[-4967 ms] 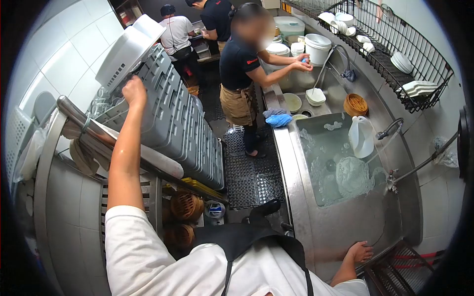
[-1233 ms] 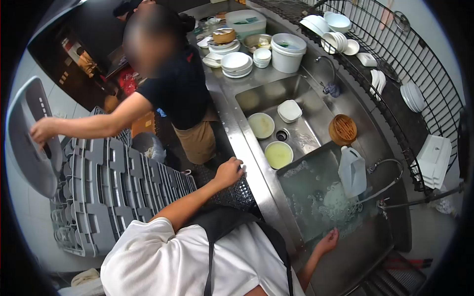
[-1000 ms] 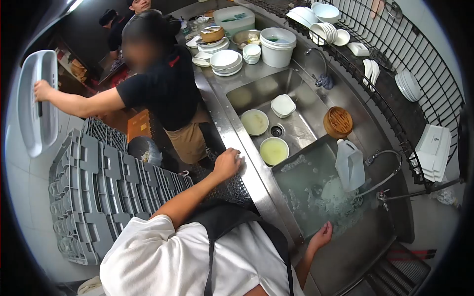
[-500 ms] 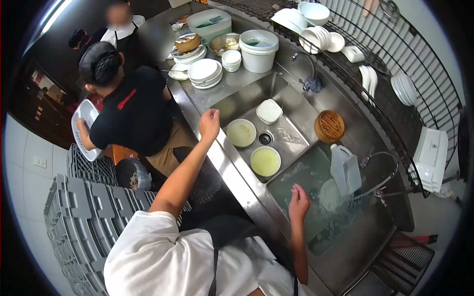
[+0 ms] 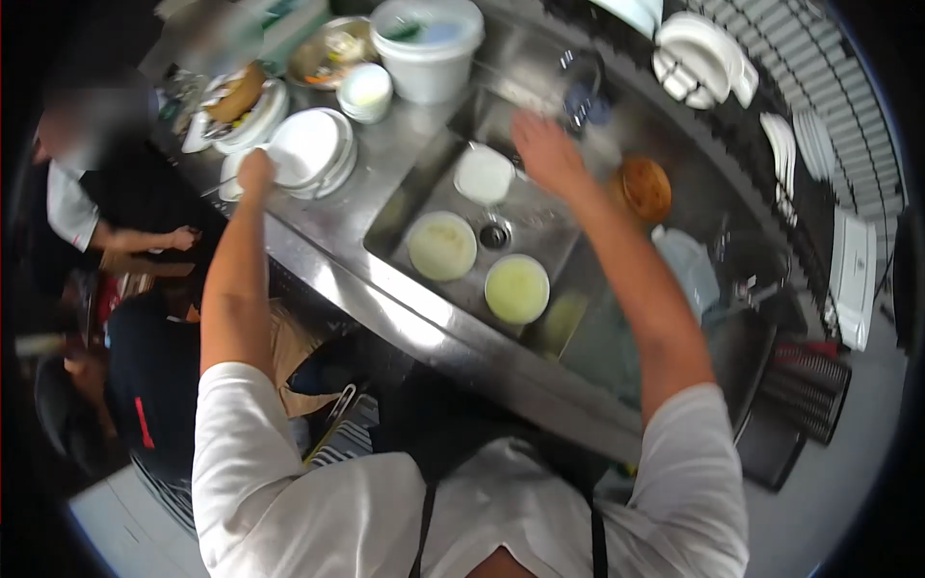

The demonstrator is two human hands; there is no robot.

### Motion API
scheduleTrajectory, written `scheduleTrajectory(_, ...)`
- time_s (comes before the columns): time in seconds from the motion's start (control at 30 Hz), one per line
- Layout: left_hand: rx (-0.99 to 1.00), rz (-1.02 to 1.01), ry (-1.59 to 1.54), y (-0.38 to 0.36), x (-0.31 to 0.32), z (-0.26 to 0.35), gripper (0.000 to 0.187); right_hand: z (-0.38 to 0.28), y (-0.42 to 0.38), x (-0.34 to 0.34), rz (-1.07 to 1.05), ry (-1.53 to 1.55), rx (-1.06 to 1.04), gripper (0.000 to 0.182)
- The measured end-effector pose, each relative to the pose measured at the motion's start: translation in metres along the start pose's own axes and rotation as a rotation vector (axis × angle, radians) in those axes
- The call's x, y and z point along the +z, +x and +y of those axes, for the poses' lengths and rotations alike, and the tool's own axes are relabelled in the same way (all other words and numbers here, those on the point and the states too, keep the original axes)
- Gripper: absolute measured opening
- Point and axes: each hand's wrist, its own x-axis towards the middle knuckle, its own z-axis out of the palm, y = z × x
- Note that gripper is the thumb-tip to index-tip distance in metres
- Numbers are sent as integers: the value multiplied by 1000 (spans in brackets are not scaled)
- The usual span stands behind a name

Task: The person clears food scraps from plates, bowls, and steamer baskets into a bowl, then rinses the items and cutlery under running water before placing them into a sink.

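My left hand [image 5: 255,173] is at the near left edge of a stack of white plates [image 5: 306,146], beside a small dish with a thin utensil handle poking out. Its fingers look closed, but what they grip is hidden. Over the far side of the sink [image 5: 385,226] is my right hand [image 5: 549,154], blurred, its fingers stretched out with nothing visible in them. Just left of it sits a white square bowl [image 5: 484,174]. Two round bowls stand nearer me: one with cloudy liquid [image 5: 441,247], one with yellow-green liquid [image 5: 517,289].
A white bucket [image 5: 427,53], small stacked bowls [image 5: 365,93] and a metal bowl of scraps [image 5: 328,58] crowd the counter. A bamboo steamer [image 5: 644,189] and a plastic jug [image 5: 686,270] are at right. A wire rack holds dishes above. Co-workers [image 5: 125,222] stand at left.
My view has swung left. My left hand has reached out to the plates, and my right hand has moved from above the water-filled basin to the far side of the other sink.
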Motion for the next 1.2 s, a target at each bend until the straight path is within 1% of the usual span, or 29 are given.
scheduleTrajectory(0.03, 35, 24, 26, -2, -4, 5, 26, 13, 12, 5, 76, -184, -86, 40)
scheduleTrajectory(0.07, 42, 39, 45, 7, 2, 6, 23, 25, 24, 9, 36, -322, -119, 40)
scheduleTrajectory(0.1, 92, 49, 46, 6, -6, 11, 24, 44, 35, 33, -2, -403, -56, 39)
scheduleTrajectory(0.17, 125, 52, 17, 14, -7, 11, 22, 62, 42, 21, -397, -492, 44, 38)
scheduleTrajectory(0.23, 160, 62, -26, 22, -7, 5, 23, 76, 27, 12, -513, -490, 131, 33)
scheduleTrajectory(0.27, 168, 78, -65, 24, -8, 4, 24, 82, 13, 11, -367, -426, 149, 30)
scheduleTrajectory(0.3, 127, 71, -151, 27, -12, 7, 27, 87, 2, 13, -214, -368, 166, 28)
scheduleTrajectory(0.33, 142, 89, -166, 28, -18, 10, 30, 92, 1, 15, -224, -400, 178, 27)
scheduleTrajectory(0.4, 117, 30, -312, 26, -35, 17, 29, 93, -9, 17, -262, -452, 205, 26)
scheduleTrajectory(0.47, 138, 211, -260, 17, -52, 25, 30, 85, -5, 7, -616, -644, 238, 29)
scheduleTrajectory(0.5, 123, 234, -230, 17, -58, 23, 30, 82, -8, 3, -730, -613, 292, 27)
scheduleTrajectory(0.53, 101, 293, -264, 14, -69, 21, 31, 79, -14, 2, -840, -577, 340, 26)
scheduleTrajectory(0.6, 58, 325, -284, 6, -95, 16, 30, 58, -31, -3, -676, -427, 490, 25)
scheduleTrajectory(0.67, -33, 184, -524, -25, -139, 21, 28, 28, -38, -17, -469, 92, 727, 29)
scheduleTrajectory(0.7, -81, 118, -660, -39, -155, 28, 28, 0, -32, -48, -406, 348, 845, 33)
scheduleTrajectory(0.73, -54, 150, -682, -50, -156, 33, 32, -31, -21, -79, -335, 606, 949, 38)
scheduleTrajectory(0.77, -28, 183, -700, -61, -151, 37, 37, -49, -18, -66, -208, 1095, 944, 45)
scheduleTrajectory(0.8, 22, 172, -745, -71, -139, 45, 44, -70, -16, -50, -71, 1585, 895, 54)
scheduleTrajectory(0.83, 66, 216, -668, -102, -145, 67, 50, -92, -9, -56, -38, 1825, 865, 61)
scheduleTrajectory(0.87, 28, 133, -729, -136, -155, 94, 55, -116, -3, -64, 3, 2068, 828, 71)
scheduleTrajectory(0.9, 55, 46, -797, -155, -147, 116, 57, -134, 1, -69, 32, 2213, 855, 70)
scheduleTrajectory(0.93, 38, -66, -949, -170, -121, 140, 57, -148, 3, -73, 61, 2355, 881, 71)
scheduleTrajectory(0.97, 75, -188, -901, -203, -137, 164, 51, -156, 2, -74, 91, 2441, 874, 70)
scheduleTrajectory(1.0, 214, -31, -881, -219, -103, 183, 45, -164, 0, -40, 216, 2422, 948, 66)
scheduleTrajectory(1.03, 325, -13, -812, -239, -97, 200, 42, -166, -15, 10, 318, 2326, 1208, 58)
scheduleTrajectory(1.07, 436, 2, -740, -251, -91, 208, 39, -160, -35, 19, 334, 2436, 1216, 56)
scheduleTrajectory(1.1, 454, -13, -766, -252, -94, 203, 38, -154, -53, 31, 287, 2487, 1284, 62)
scheduleTrajectory(1.17, 499, -62, -820, -247, -101, 190, 38, -143, -65, 56, 303, 2485, 1439, 60)
scheduleTrajectory(1.2, 508, 69, -787, -233, -95, 175, 36, -141, -78, 72, 323, 2475, 1539, 59)
